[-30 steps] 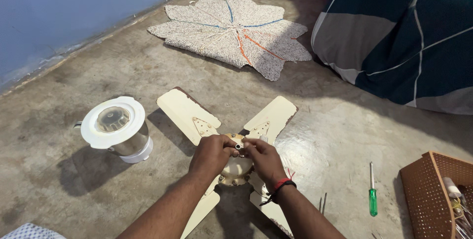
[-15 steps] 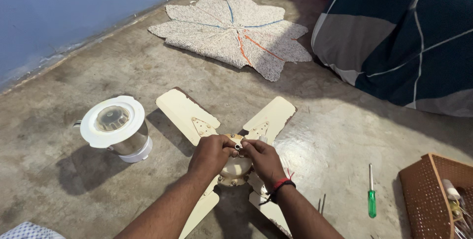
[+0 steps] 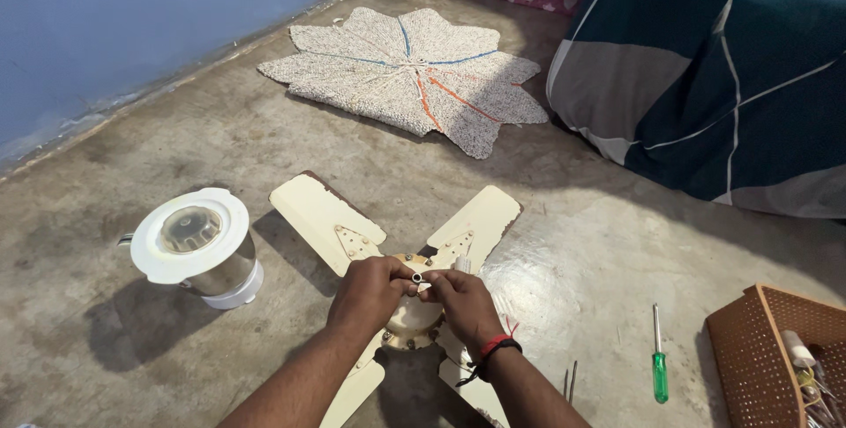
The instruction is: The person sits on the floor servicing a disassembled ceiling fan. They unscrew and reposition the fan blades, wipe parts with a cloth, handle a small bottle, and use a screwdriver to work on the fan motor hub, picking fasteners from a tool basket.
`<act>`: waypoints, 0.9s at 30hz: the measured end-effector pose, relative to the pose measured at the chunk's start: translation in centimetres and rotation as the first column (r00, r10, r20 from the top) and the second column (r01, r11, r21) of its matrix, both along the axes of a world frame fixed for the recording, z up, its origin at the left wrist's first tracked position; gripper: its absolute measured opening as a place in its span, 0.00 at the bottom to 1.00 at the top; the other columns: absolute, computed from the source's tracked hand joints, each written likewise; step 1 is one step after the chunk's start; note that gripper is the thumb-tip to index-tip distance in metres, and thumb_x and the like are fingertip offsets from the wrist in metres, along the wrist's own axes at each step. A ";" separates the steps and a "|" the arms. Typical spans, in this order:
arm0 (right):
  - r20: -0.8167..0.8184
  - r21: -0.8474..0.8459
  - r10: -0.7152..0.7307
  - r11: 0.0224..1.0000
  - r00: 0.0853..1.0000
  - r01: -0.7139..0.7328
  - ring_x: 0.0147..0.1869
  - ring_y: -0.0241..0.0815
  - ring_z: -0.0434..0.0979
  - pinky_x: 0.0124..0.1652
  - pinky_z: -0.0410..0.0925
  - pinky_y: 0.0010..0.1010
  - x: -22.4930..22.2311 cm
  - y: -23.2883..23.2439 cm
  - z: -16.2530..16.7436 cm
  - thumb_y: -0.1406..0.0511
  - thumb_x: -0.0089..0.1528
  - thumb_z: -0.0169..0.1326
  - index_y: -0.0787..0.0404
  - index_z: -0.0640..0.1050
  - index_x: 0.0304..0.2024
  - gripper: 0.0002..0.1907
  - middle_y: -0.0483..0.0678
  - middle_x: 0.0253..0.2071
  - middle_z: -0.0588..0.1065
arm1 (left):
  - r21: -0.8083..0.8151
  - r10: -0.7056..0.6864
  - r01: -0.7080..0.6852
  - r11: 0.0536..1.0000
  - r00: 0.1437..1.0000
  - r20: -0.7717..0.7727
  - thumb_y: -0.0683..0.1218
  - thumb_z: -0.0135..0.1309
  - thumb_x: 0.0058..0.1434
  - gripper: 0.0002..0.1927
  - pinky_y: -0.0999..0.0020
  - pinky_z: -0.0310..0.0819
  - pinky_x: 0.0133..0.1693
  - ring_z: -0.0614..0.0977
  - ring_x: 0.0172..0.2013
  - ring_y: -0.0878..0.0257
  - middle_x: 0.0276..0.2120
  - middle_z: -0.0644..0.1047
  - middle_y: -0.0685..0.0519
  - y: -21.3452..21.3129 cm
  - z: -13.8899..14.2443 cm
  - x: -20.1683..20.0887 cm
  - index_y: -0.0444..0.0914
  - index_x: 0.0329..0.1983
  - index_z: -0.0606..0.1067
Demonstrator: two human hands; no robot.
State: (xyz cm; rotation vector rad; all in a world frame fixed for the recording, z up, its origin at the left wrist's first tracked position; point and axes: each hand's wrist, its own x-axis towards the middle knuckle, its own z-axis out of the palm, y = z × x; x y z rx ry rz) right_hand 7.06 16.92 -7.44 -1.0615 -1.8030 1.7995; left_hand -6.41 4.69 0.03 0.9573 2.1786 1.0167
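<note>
Both hands are over the hub of a cream four-bladed ceiling fan (image 3: 414, 305) that lies flat on the bare concrete floor (image 3: 617, 243). The left hand (image 3: 370, 291) and right hand (image 3: 464, 305) are curled nearly closed, their fingertips meeting on a small metal ring-shaped fitting (image 3: 417, 278) pinched between them just above the hub. A white wire (image 3: 460, 263) rises beside the right fingers.

Surroundings, taken from the hub: a steel mixer jar with a white lid (image 3: 196, 247) at 9 o'clock, near; a star-shaped woven mat (image 3: 414, 75) at 12 o'clock, well apart; a green-handled screwdriver (image 3: 659, 366) at 4 o'clock; a brown plastic basket (image 3: 775, 349) beyond it.

Risks, as judged: the fitting is small and held by fingertips only, so a slip could drop it under a blade. Tugging could strain the wire. The screwdriver lies out of easy reach.
</note>
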 end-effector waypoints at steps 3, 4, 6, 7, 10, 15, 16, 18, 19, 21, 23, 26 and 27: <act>0.021 0.023 -0.012 1.000 1.000 0.012 0.45 0.37 0.83 0.47 0.72 0.28 -0.2 -0.2 0.0 0.60 0.66 0.53 0.65 0.84 0.50 0.18 0.49 0.36 0.84 | -0.006 0.002 -0.002 1.000 1.000 -0.010 0.44 0.59 0.57 0.11 0.65 0.80 0.46 0.88 0.40 0.61 0.36 0.86 0.52 0.0 0.0 0.0 0.41 0.43 0.85; 0.033 0.031 -0.021 0.999 0.999 0.020 0.45 0.37 0.83 0.47 0.73 0.28 -0.2 -0.2 0.1 0.60 0.66 0.52 0.65 0.84 0.50 0.18 0.49 0.37 0.84 | 0.002 -0.001 0.001 1.000 1.000 0.004 0.44 0.59 0.58 0.11 0.65 0.80 0.46 0.89 0.40 0.62 0.36 0.87 0.52 0.0 0.0 0.0 0.41 0.42 0.84; 0.027 0.059 -0.007 0.998 1.000 0.005 0.46 0.37 0.83 0.48 0.73 0.28 -0.2 -0.2 0.3 0.60 0.65 0.54 0.65 0.84 0.50 0.18 0.49 0.38 0.84 | -0.001 -0.002 0.002 1.000 1.000 0.004 0.45 0.60 0.57 0.10 0.65 0.80 0.46 0.89 0.40 0.61 0.36 0.87 0.52 0.0 0.1 0.1 0.42 0.42 0.85; 0.023 0.071 -0.001 0.997 1.000 -0.001 0.46 0.37 0.83 0.48 0.73 0.28 -0.2 -0.3 0.4 0.61 0.65 0.54 0.65 0.84 0.50 0.17 0.48 0.38 0.84 | -0.016 -0.001 0.001 1.000 1.000 -0.009 0.45 0.61 0.57 0.10 0.64 0.80 0.46 0.88 0.40 0.61 0.36 0.86 0.52 0.0 0.2 0.1 0.42 0.42 0.85; -0.049 -0.021 0.012 1.000 0.999 -0.013 0.48 0.36 0.83 0.50 0.74 0.28 -0.1 -0.4 0.8 0.63 0.64 0.54 0.64 0.83 0.50 0.16 0.46 0.42 0.84 | -0.026 0.006 -0.007 1.000 0.999 -0.042 0.45 0.63 0.56 0.11 0.63 0.79 0.46 0.87 0.41 0.59 0.38 0.85 0.51 -0.1 0.2 0.2 0.43 0.43 0.85; 0.015 -0.019 -0.016 1.000 1.000 0.016 0.48 0.38 0.83 0.49 0.72 0.28 0.1 -0.5 1.1 0.63 0.66 0.54 0.65 0.83 0.51 0.16 0.52 0.41 0.84 | -0.056 0.012 -0.013 0.998 1.000 -0.029 0.45 0.60 0.59 0.10 0.64 0.79 0.47 0.87 0.42 0.61 0.39 0.86 0.53 0.0 0.5 0.2 0.44 0.44 0.84; 0.048 -0.017 -0.022 1.000 0.999 0.023 0.47 0.39 0.83 0.49 0.71 0.29 0.1 -0.5 1.0 0.62 0.67 0.53 0.66 0.84 0.51 0.16 0.54 0.40 0.83 | -0.057 0.012 -0.013 0.998 1.000 -0.017 0.44 0.59 0.59 0.10 0.64 0.79 0.47 0.88 0.42 0.61 0.39 0.86 0.53 0.0 0.5 0.2 0.44 0.44 0.84; -0.030 -0.016 -0.004 1.000 1.000 0.003 0.46 0.38 0.82 0.49 0.72 0.29 0.0 -0.5 0.7 0.64 0.65 0.54 0.66 0.84 0.51 0.16 0.52 0.40 0.83 | -0.062 0.014 -0.014 0.998 1.000 -0.008 0.44 0.59 0.59 0.11 0.64 0.79 0.48 0.88 0.43 0.61 0.39 0.86 0.53 -0.1 0.5 0.2 0.43 0.44 0.84; -0.069 -0.015 0.005 1.000 0.998 -0.006 0.46 0.37 0.81 0.49 0.73 0.29 -0.1 -0.4 0.5 0.65 0.64 0.54 0.66 0.84 0.51 0.16 0.51 0.41 0.83 | -0.065 0.015 -0.016 0.998 1.000 -0.011 0.44 0.60 0.59 0.11 0.63 0.79 0.48 0.87 0.42 0.60 0.39 0.86 0.53 -0.2 0.5 0.2 0.43 0.44 0.84; -0.092 -0.100 -0.043 0.994 0.995 0.034 0.46 0.36 0.82 0.49 0.73 0.27 -0.2 -0.3 0.2 0.65 0.64 0.54 0.64 0.82 0.51 0.15 0.49 0.41 0.83 | -0.056 0.011 -0.012 0.998 1.000 -0.016 0.44 0.60 0.59 0.11 0.64 0.79 0.48 0.87 0.42 0.60 0.39 0.86 0.52 -0.2 0.5 0.2 0.43 0.45 0.84; -0.078 -0.096 -0.043 0.995 0.996 0.036 0.46 0.36 0.83 0.49 0.73 0.27 -0.2 -0.1 0.0 0.65 0.65 0.54 0.64 0.82 0.51 0.15 0.50 0.40 0.83 | -0.029 0.000 -0.001 1.000 1.000 -0.024 0.43 0.57 0.60 0.11 0.64 0.80 0.48 0.87 0.42 0.61 0.39 0.86 0.53 -0.1 0.6 0.2 0.42 0.45 0.84; -0.050 -0.032 -0.003 0.999 0.999 0.002 0.46 0.37 0.82 0.49 0.72 0.27 -0.2 0.0 -0.1 0.64 0.65 0.55 0.66 0.83 0.51 0.16 0.51 0.39 0.83 | -0.072 0.004 -0.006 0.997 1.000 -0.018 0.44 0.58 0.60 0.11 0.64 0.79 0.48 0.87 0.42 0.61 0.40 0.85 0.53 -0.2 0.6 0.2 0.43 0.45 0.84; -0.075 -0.050 -0.011 0.999 0.997 0.007 0.46 0.37 0.82 0.49 0.73 0.28 -0.1 0.0 -0.1 0.65 0.64 0.55 0.66 0.83 0.51 0.16 0.49 0.40 0.83 | -0.063 0.006 -0.007 0.998 1.000 -0.015 0.44 0.58 0.60 0.11 0.64 0.79 0.47 0.87 0.42 0.61 0.39 0.86 0.53 -0.2 0.6 0.2 0.43 0.45 0.84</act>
